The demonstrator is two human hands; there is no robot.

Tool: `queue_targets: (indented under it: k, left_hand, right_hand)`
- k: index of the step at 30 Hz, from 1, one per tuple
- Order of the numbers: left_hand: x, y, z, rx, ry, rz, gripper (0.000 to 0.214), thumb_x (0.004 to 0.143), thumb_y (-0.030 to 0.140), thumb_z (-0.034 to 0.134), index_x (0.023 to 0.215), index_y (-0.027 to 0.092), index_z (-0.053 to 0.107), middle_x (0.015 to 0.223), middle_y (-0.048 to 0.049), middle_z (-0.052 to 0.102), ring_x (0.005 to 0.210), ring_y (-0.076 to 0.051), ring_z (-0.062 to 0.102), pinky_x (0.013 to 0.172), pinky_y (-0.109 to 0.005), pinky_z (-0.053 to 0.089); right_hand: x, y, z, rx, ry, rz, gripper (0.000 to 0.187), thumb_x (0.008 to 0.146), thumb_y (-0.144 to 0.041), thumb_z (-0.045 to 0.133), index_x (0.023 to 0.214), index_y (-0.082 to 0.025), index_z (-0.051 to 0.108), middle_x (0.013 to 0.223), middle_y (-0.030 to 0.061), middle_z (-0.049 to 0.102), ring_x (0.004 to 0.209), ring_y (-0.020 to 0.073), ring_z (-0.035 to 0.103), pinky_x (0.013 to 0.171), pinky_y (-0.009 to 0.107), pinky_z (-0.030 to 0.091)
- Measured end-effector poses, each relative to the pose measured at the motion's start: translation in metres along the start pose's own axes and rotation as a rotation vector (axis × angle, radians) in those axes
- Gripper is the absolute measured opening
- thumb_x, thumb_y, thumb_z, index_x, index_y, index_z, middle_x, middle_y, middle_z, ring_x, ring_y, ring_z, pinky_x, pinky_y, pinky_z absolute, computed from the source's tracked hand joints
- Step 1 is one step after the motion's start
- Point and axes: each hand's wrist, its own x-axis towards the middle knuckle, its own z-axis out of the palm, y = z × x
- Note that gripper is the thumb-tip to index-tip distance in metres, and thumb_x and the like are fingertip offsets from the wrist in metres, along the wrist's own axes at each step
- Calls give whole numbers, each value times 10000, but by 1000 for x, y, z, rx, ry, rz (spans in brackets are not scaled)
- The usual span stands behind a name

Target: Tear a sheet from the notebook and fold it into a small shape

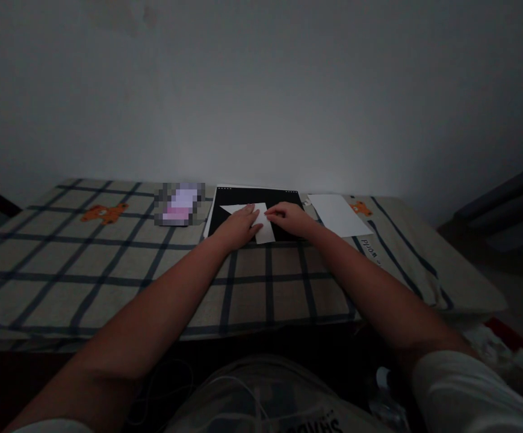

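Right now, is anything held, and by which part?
Left hand rests across the folded paper; right hand is at its right edge, pinch can't be told.

The tablecloth (117,255) reads "world" (upside down), shirt lettering (322,424) cropped.

Along the back edge of the table (283,294), a phone (180,204) lies left of a board (259,194) bearing a paper (265,232); right, a sheet (339,214).

Dim light, darkened edges, wide-angle distortion
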Motion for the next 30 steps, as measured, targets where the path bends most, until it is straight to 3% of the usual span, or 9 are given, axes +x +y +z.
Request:
queue_targets:
  k: [4,11,18,25,30]
  left_hand:
    - [-1,-3,0,9,46,2,488,984,313,384,1391,62,485,1513,-206,415,1423,-254,374,1161,-398,314]
    - [2,-8,-9,45,83,-103,450,942,372,477,1240,76,638,1397,-175,562,1320,-266,497,1122,-387,376]
    - [3,-7,-9,52,74,-112,399,948,319,454,1196,91,667,1380,-154,581,1312,-256,504,1133,-379,367]
    - [4,-9,-13,43,89,-146,386,938,263,445,1184,63,666,1360,-174,592,1282,-264,532,1117,-385,399]
    - [4,-11,-15,63,90,-136,386,950,244,405,1115,58,700,1324,-178,618,1265,-254,550,1122,-360,395]
  right_hand:
    - [4,0,13,-252,25,-137,243,922,-262,565,1025,-138,748,1059,121,674,983,198,573,888,336,424]
    - [-8,-3,15,-410,-12,-143,364,973,-428,486,1094,-192,735,1144,104,644,1019,220,534,835,341,400]
    - [-15,-22,10,-487,-84,-226,729,748,-738,617,1264,-224,653,1212,126,605,1048,279,505,805,357,381]
    - [-19,-28,9,-503,-132,-244,506,831,-548,644,1195,-200,688,1132,115,631,996,256,530,809,351,397]
    - [-20,-31,7,-490,-146,-247,647,789,-636,644,1281,-215,640,1150,124,627,988,265,534,796,356,405]
